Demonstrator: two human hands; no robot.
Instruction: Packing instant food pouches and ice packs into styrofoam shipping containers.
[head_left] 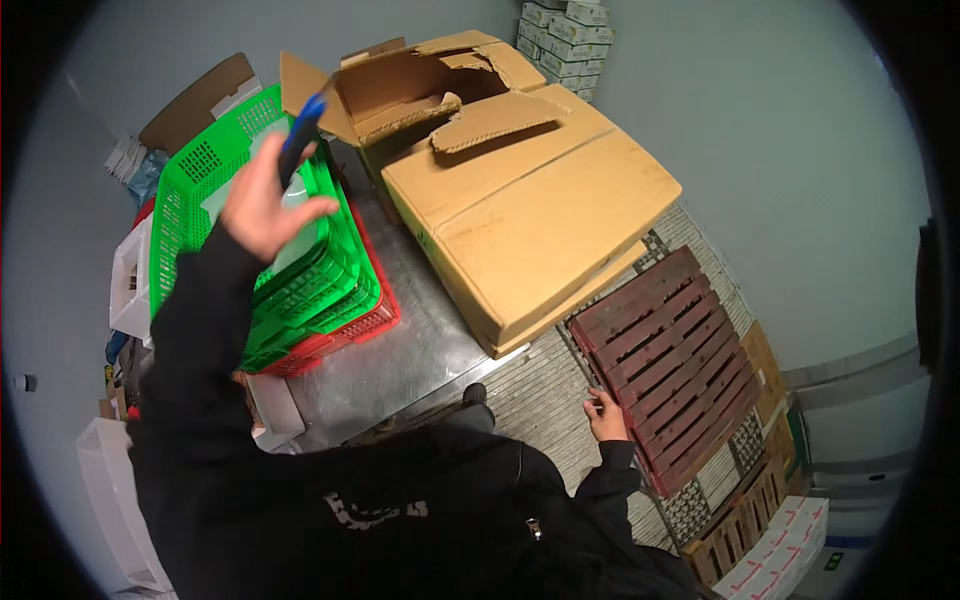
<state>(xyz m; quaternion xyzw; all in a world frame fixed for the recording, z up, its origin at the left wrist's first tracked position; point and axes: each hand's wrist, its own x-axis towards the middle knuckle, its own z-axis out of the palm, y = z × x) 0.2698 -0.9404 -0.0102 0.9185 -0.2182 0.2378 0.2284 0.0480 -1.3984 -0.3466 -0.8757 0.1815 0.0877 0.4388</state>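
From where I stand, the left grip (265, 205) is raised at chest height or so in front of the wearer, fingers wrapped round a slim blue-and-black tool (300, 138), thumb spread away from it. Whether its far end carries a blade or a nib is too blurred to tell. I'd judge it wise to treat it as sharp: lay that thumb along the handle for control, point the tip away from the body, and move slowly over anything thin. The right grip (607, 415) hangs low on the other side, fingers loosely curled, seemingly with nothing in it; it could well steady whatever the tool meets, behind the tip's path.

Just beneath the left grip sits a green crate (200, 158), stiff moulded plastic pierced with rows of slots, a translucent sheet crumpled inside. A red crate (370, 325) of similar make shows below. Right of the left grip, the tan cardboard box (540, 215) is broad and flat-topped, with a ragged flap showing corrugated edges; past it gapes an open box (400, 90), its rim torn. The bench (430, 340) under them is smooth, shiny metal.

Beyond the right grip lies a dark red slatted pallet (690, 365) on the floor; farthest from both, small white cartons (565, 45) are stacked by the wall.
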